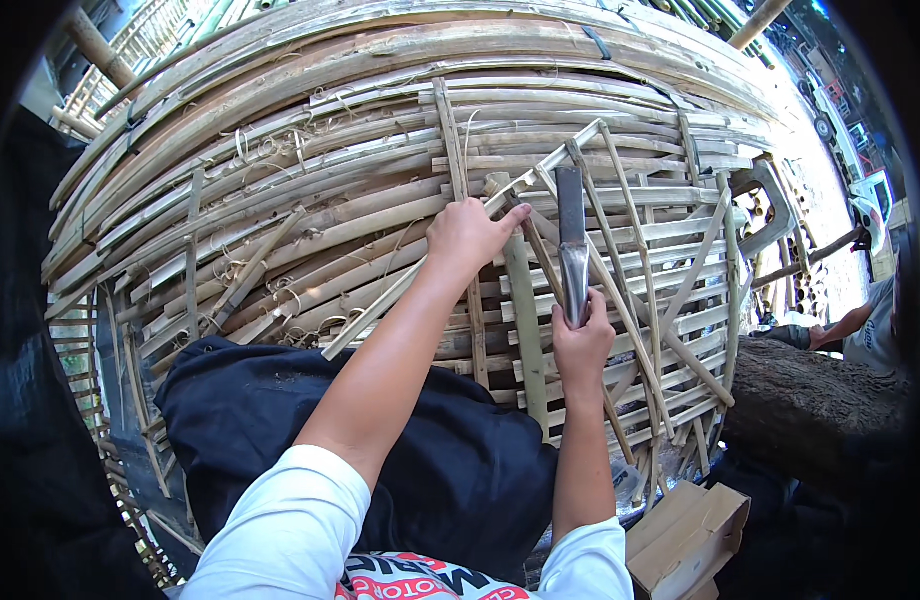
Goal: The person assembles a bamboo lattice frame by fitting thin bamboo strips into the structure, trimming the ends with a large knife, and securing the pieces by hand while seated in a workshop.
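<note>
My left hand is closed around a long pale bamboo strip, which slants up to the right past my fingers. Its thumb lies at the top end of a darker bamboo stick. In my right hand is a broad, square-ended knife with a dark blade and a shiny metal handle, held upright. The blade stands just right of my left hand, over a bamboo slat frame. Several loose bamboo sticks lean across that frame. My fingers hide part of the handle and the strip.
Long split bamboo slats are stacked across the far side, with curled shavings on them. Black cloth covers the area before me. At right are a thick log, a cardboard box and another person.
</note>
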A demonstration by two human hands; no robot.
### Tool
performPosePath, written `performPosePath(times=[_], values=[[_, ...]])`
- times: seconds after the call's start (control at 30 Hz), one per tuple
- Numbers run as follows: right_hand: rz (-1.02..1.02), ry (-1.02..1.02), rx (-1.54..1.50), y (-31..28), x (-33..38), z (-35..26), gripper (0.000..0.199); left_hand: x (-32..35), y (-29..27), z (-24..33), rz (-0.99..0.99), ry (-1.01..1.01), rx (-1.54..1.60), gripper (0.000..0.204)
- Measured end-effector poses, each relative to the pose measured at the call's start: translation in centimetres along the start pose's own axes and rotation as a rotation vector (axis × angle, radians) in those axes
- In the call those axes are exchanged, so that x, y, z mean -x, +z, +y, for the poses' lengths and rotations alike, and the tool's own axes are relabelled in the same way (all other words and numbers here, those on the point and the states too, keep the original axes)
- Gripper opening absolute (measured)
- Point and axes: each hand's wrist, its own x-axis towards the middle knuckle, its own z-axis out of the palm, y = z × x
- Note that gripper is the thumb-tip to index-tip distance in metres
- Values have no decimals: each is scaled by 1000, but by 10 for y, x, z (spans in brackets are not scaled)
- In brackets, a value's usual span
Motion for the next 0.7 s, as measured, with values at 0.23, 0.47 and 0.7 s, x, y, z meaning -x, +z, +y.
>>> performPosePath(times=[0.23,0.47,0.7], values=[[-19,-55,27,-1,-1,6,34,-4,-6,-11,-51,-38,-3,90],[-27,-107,61,-1,0,12,34,-23,4,-23,-172,-61,70,96],[-68,-119,24,-6,-1,6,39,-24,-2,-21,-258,-48,119,97]])
